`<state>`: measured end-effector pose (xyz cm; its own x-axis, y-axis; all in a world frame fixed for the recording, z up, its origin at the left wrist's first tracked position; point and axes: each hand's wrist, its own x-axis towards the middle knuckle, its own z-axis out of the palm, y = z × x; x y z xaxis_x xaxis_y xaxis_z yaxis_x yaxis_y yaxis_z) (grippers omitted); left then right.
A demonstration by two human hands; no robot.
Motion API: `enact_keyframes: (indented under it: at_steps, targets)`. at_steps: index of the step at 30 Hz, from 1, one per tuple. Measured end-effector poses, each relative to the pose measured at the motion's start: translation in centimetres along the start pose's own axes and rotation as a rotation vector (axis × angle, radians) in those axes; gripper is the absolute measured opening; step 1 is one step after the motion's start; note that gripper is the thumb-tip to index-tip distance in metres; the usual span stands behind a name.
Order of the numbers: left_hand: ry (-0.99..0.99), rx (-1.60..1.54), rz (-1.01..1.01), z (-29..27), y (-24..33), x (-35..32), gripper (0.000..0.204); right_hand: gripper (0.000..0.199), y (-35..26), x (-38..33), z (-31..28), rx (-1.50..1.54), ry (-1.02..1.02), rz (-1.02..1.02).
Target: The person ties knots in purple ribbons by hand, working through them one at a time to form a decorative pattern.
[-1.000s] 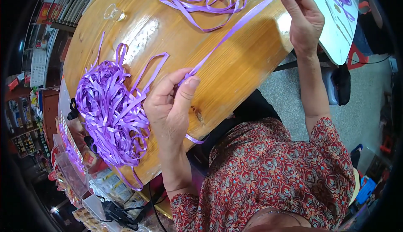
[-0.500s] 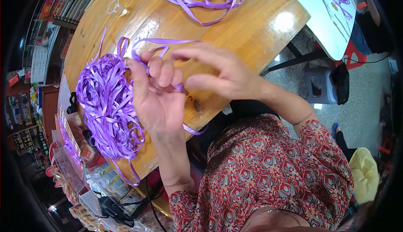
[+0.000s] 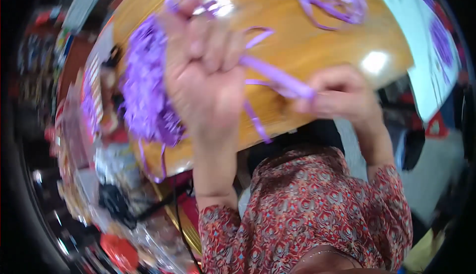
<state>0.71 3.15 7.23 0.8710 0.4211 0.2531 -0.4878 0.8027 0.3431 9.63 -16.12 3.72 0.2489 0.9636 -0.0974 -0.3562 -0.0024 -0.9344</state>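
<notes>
Purple ribbon (image 3: 277, 78) | over table (image 3: 317, 36), stretched between hands | left hand (image 3: 206, 83) closed around it, right hand (image 3: 337, 95) pinching its end | we judge risk: tangling with ribbon bundle (image 3: 144, 90) at left.

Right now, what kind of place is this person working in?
Probably a small craft or gift-wrap workspace, maybe a shop: a round wooden table heaped with purple ribbon, and crowded, blurry shelves of goods beside it.
</notes>
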Motion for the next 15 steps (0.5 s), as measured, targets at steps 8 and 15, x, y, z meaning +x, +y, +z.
enact_keyframes:
  at_steps: [8,15]
  targets:
    - [0.263,0.485,0.513,-3.1,6.4,0.2,0.017,0.010,1.5,0.2,-4.7,-0.449,0.549,-0.271]
    - [0.603,1.831,1.075,-6.1,8.0,0.7,0.061,0.017,-0.7,3.8,-6.4,-0.757,0.443,-0.323]
